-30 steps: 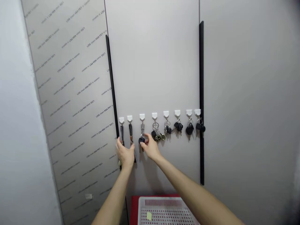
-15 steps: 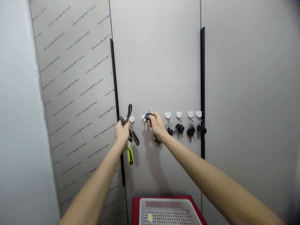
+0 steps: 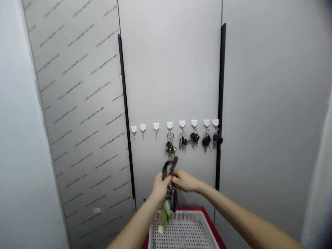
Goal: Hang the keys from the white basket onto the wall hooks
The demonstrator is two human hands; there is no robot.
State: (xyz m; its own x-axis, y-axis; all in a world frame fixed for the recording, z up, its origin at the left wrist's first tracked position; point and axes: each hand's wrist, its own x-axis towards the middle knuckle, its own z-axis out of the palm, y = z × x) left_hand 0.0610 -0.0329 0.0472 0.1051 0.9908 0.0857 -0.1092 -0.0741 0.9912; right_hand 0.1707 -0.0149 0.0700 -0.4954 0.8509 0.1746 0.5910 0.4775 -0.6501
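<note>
My left hand is closed around several bunches of keys, with a black strap loop sticking up above the fingers. A yellow-green tag dangles beneath, blurred by motion, over the basket's back edge. My right hand is closed against the same cluster from the right, fingertips touching my left hand's grip. The keys in the right hand are mostly hidden among the others. Just above both hands, a bunch of keys with a brass-coloured piece hangs from a white hook.
A white perforated basket on a red surface stands below; a pale yellow note is in it. More key bunches hang on hooks to the right. Long black handles run down the cabinet doors.
The keys at the third hook from the left have come off in my right hand. Both hands have moved down, away from the hooks, and come together above the basket.
</note>
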